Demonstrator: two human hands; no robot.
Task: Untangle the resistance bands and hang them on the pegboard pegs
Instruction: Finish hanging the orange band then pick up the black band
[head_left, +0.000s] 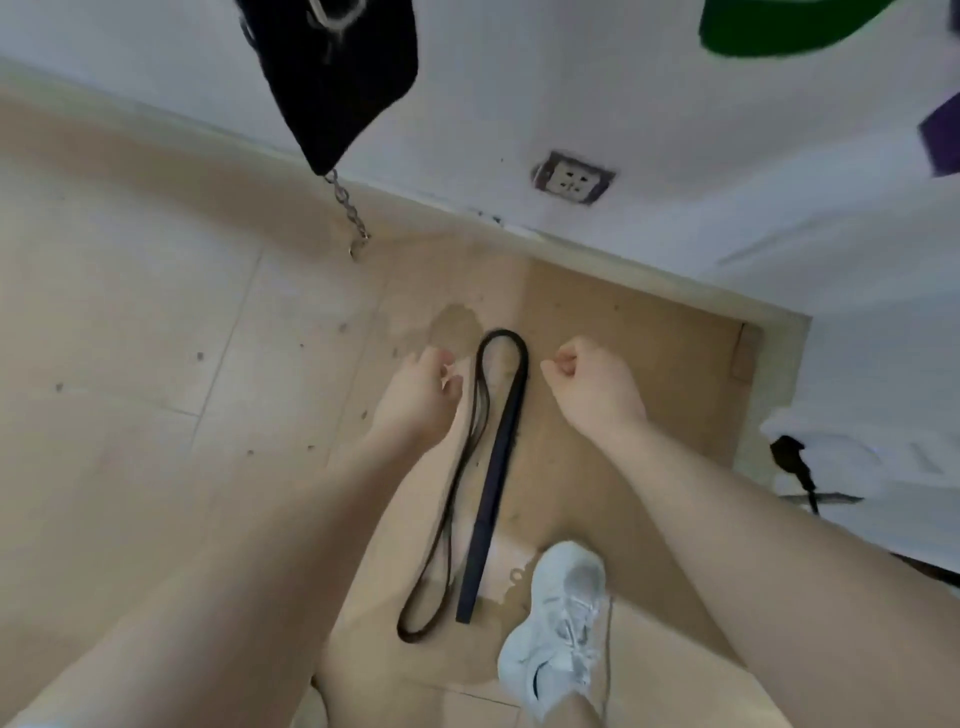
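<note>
A long black resistance band (498, 457) lies stretched out on the beige floor, its loop end pointing toward the wall. Thin strands run down its left side and a flat wide strap down its right. My left hand (421, 397) hovers just left of the loop with fingers loosely curled and nothing in them. My right hand (592, 384) hovers just right of the loop, closed into a fist, holding nothing. A green band (769, 26) and a purple one (940, 135) show at the top right against the white wall.
A black punching bag (337, 78) with a dangling chain (348, 213) hangs at upper left. A wall socket (571, 179) sits low on the wall. My white sneaker (561, 629) stands beside the band's lower end. A black object (795, 462) lies at the right.
</note>
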